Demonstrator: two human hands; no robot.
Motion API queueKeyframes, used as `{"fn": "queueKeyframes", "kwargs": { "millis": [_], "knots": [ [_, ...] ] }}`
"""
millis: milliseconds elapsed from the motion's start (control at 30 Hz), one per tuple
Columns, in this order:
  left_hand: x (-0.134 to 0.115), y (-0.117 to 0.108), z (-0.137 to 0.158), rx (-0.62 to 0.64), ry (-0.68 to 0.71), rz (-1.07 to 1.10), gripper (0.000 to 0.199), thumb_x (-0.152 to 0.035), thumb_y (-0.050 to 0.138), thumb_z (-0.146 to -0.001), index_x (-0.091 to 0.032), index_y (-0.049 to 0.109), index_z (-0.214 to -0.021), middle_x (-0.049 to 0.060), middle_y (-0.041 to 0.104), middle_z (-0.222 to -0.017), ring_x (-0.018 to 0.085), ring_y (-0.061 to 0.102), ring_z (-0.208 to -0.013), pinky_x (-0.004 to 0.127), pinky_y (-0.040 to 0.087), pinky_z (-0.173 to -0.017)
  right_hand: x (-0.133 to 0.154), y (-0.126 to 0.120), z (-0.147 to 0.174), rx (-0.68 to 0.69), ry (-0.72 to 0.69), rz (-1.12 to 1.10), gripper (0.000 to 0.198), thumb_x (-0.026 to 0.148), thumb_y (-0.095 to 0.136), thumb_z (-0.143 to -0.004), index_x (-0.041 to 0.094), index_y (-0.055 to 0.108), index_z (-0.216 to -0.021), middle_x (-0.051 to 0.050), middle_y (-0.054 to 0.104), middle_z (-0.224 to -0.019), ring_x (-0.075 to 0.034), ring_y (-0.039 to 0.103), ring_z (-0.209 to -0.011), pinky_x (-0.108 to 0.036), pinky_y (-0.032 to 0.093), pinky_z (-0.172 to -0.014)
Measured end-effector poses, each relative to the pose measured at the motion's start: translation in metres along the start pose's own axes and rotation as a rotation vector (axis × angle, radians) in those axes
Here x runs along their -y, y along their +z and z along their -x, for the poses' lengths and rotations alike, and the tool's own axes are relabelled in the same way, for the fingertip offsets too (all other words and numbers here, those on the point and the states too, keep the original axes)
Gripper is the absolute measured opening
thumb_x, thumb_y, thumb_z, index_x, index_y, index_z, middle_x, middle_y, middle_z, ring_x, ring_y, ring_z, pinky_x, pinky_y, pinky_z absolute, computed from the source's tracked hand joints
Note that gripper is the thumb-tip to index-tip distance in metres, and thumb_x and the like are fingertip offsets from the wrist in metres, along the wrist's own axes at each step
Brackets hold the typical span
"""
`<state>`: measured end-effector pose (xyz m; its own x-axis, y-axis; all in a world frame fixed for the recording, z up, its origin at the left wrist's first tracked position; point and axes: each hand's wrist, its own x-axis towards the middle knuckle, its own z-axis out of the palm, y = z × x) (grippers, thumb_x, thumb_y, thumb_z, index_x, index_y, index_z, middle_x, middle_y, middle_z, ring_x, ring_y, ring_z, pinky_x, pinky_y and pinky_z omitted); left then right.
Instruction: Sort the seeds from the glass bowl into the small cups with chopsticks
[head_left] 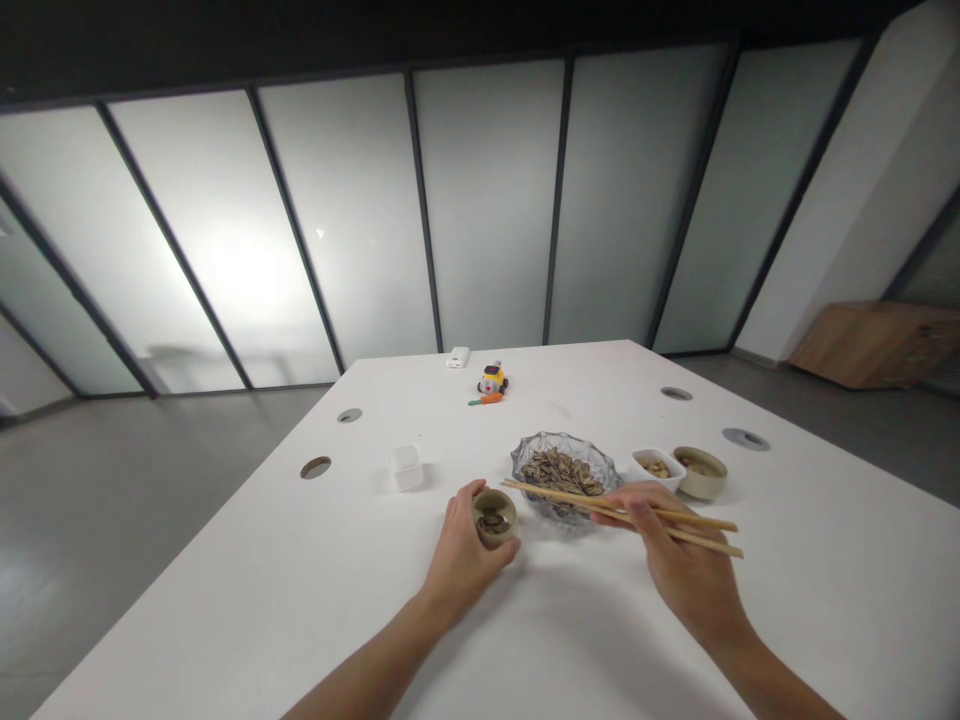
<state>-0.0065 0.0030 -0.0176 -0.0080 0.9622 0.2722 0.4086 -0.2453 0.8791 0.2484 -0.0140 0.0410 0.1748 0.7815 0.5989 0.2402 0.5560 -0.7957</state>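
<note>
Chopsticks (555, 493) x2 in R hand (679, 562), 1 cup (495, 503) in L hand (462, 540)

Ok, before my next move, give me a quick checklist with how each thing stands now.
1. Small cup steadied by left hand: ok.
2. Chopsticks gripped in right hand: ok.
3. Seeds in the glass bowl: ok, plenty showing.
4. Seeds inside the small cup: ok, some visible.
5. Seed pinched at the chopstick tips: cannot tell, too small.
6. Chopstick tips clear of the small cup's rim: cannot tell.
</note>
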Motion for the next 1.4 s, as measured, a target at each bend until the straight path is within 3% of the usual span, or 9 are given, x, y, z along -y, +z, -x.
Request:
{"fn": "queueKeyframes", "kwargs": {
  "millis": [100, 167, 433, 767, 867, 1000, 1133, 1400],
  "knots": [
    [0.002, 0.0, 0.0, 0.005, 0.004, -0.009, 0.076, -0.021, 0.081, -0.07, -0.021, 0.054, -0.141, 0.014, 0.064, -0.14, 0.033, 0.059, -0.134, 0.052, 0.043, -0.12, -0.007, -0.005, -0.005, -0.056, -0.14, 0.201, 0.037, 0.057, 0.067, -0.1, 0.027, 0.083, -0.085, -0.007, 0.08, -0.085, -0.023, 0.078, -0.08, -0.034, 0.066, -0.074],
    [0.002, 0.0, 0.0, 0.011, 0.006, -0.013, 0.077, -0.022, 0.081, -0.071, -0.02, 0.053, -0.142, 0.015, 0.063, -0.141, 0.033, 0.058, -0.135, 0.052, 0.043, -0.121, -0.014, -0.006, -0.006, -0.025, -0.168, 0.225, 0.032, 0.053, 0.068, -0.101, 0.028, 0.083, -0.088, -0.006, 0.081, -0.088, -0.023, 0.078, -0.082, -0.034, 0.065, -0.075],
    [-0.001, -0.002, 0.001, 0.012, 0.002, -0.017, 0.077, -0.023, 0.082, -0.071, -0.02, 0.053, -0.142, 0.015, 0.064, -0.142, 0.033, 0.059, -0.135, 0.052, 0.043, -0.121, -0.031, -0.003, -0.004, 0.09, -0.082, 0.203, 0.029, 0.052, 0.071, -0.098, 0.027, 0.083, -0.09, -0.007, 0.081, -0.093, -0.025, 0.077, -0.086, -0.036, 0.062, -0.077],
    [-0.001, -0.003, 0.001, -0.001, 0.013, 0.005, 0.076, -0.021, 0.083, -0.07, -0.021, 0.056, -0.141, 0.014, 0.066, -0.138, 0.033, 0.061, -0.132, 0.051, 0.045, -0.119, -0.026, -0.004, -0.006, 0.027, -0.024, 0.186, 0.037, 0.062, 0.073, -0.093, 0.028, 0.084, -0.084, -0.008, 0.08, -0.09, -0.027, 0.075, -0.086, -0.042, 0.062, -0.082],
    [-0.002, -0.003, 0.001, 0.002, 0.013, 0.002, 0.076, -0.02, 0.083, -0.07, -0.021, 0.055, -0.141, 0.014, 0.066, -0.138, 0.033, 0.06, -0.132, 0.051, 0.045, -0.119, -0.028, -0.005, -0.008, -0.034, 0.061, 0.112, 0.04, 0.066, 0.076, -0.089, 0.027, 0.084, -0.084, -0.008, 0.081, -0.092, -0.028, 0.076, -0.087, -0.044, 0.066, -0.083],
    [-0.003, -0.004, 0.001, 0.016, 0.009, -0.012, 0.076, -0.02, 0.082, -0.071, -0.019, 0.054, -0.142, 0.015, 0.065, -0.139, 0.032, 0.06, -0.133, 0.051, 0.044, -0.12, -0.03, -0.007, -0.013, -0.141, 0.289, -0.23, 0.038, 0.062, 0.085, -0.083, 0.023, 0.083, -0.085, -0.007, 0.081, -0.095, -0.023, 0.078, -0.083, -0.045, 0.07, -0.085],
    [-0.002, -0.004, 0.002, 0.019, 0.011, -0.015, 0.076, -0.021, 0.082, -0.072, -0.019, 0.053, -0.142, 0.015, 0.065, -0.14, 0.033, 0.059, -0.134, 0.052, 0.044, -0.12, -0.025, -0.01, -0.022, -0.173, 0.39, -0.487, 0.033, 0.055, 0.092, -0.077, 0.025, 0.08, -0.078, -0.001, 0.079, -0.088, -0.019, 0.078, -0.084, -0.041, 0.071, -0.086],
    [0.001, -0.001, 0.0, 0.021, -0.005, -0.019, 0.079, -0.021, 0.083, -0.07, -0.02, 0.053, -0.143, 0.014, 0.065, -0.14, 0.033, 0.06, -0.134, 0.052, 0.042, -0.122, -0.017, -0.005, -0.021, -0.122, 0.582, -0.615, 0.037, 0.05, 0.101, -0.066, 0.025, 0.078, -0.081, 0.001, 0.08, -0.082, -0.018, 0.079, -0.075, -0.036, 0.073, -0.073]
  ]
}}
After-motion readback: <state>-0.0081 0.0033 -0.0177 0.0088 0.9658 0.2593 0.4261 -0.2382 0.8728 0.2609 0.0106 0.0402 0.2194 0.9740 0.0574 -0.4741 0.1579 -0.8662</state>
